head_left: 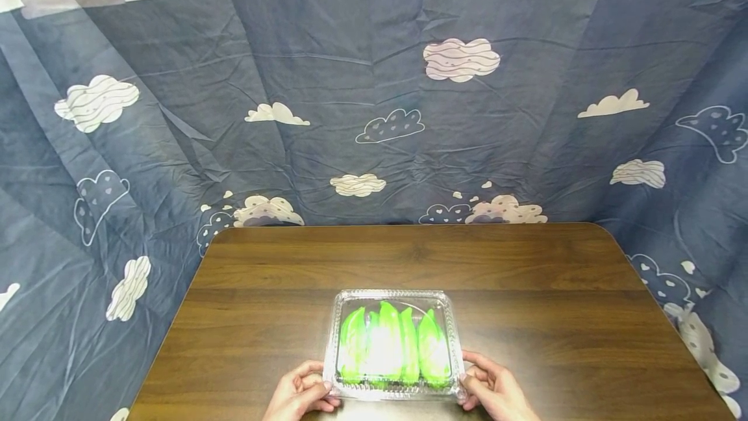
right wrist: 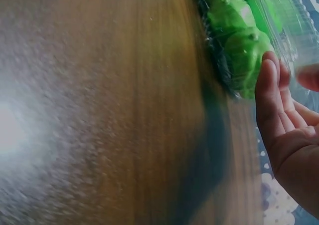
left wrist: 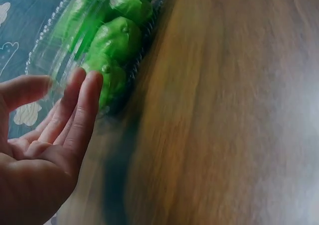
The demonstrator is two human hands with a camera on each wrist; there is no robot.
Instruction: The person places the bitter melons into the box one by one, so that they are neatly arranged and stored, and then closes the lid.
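A clear plastic clamshell box [head_left: 330, 343] with a ridged rim is over the near middle of the table, its lid down. Inside lie several glossy green, elongated pieces [head_left: 382, 346] with tapered tips; glare hides their exact kind. My left hand [head_left: 299, 392] pinches the box's near left corner between thumb and fingers. At the near right corner my right hand [head_left: 494, 387] grips it the same way. Both wrist views show the fingertips at the box's edge, with the rounded ends of the green pieces [left wrist: 114, 38] behind the plastic. Whether the box touches the table is hard to tell.
The brown wood-grain table [head_left: 263, 265] has rounded far corners and reflects a bright light near its front. A dark blue curtain [head_left: 327, 51] with cloud prints hangs behind it and along both sides.
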